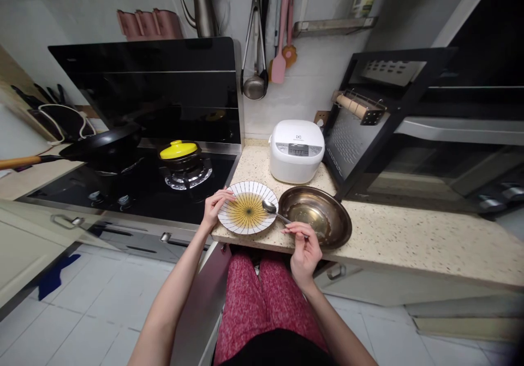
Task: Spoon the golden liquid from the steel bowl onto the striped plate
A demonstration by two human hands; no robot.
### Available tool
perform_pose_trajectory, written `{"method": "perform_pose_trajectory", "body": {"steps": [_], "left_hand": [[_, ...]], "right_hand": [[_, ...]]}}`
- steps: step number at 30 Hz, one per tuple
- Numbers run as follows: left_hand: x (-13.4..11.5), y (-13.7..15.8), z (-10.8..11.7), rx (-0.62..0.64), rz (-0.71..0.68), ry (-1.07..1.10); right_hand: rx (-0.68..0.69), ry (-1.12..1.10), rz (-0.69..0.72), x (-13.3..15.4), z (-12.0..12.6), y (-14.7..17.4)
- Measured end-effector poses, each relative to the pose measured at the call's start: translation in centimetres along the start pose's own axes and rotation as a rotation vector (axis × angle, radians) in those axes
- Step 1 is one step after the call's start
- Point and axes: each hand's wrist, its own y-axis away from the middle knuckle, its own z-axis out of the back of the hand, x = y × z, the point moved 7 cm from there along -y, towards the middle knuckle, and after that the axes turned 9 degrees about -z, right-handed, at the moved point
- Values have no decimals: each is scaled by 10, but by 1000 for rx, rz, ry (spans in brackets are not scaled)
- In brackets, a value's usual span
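- Plate (pixel 248 213), striped, lies at the surface (pixel 388 235) edge; left hand (pixel 213 208) fingers pinch its rim.
- Right hand (pixel 305 250) fingers grip a spoon (pixel 273 210), bowl over the plate's right rim.
- Risk: plate may tip off the edge.

Plate (pixel 248 208): white, dark radial lines, yellow centre. Bowl (pixel 316 216) at its 3 o'clock: brassy metal. Pot lid (pixel 177 149) at 10 o'clock: yellow. Rice cooker (pixel 297 150): white.
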Motion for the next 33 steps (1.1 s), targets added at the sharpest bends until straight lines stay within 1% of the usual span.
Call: {"method": "perform_pose_trajectory", "body": {"steps": [12,16,21,29,33], "left_hand": [[0,0,1,4,-20,8],[-1,0,0,3,-27,17],[-1,0,1,2,-33,28],[1,0,1,-3,-25,19],[1,0,1,3,-20,4]], "right_hand": [[-83,27,40,5,24,-7],[-89,101,100,8,30,-8],[-36,201,199,15,32,-8],[55,330,391,24,26,-5],[143,398,501,23,21,0]]}}
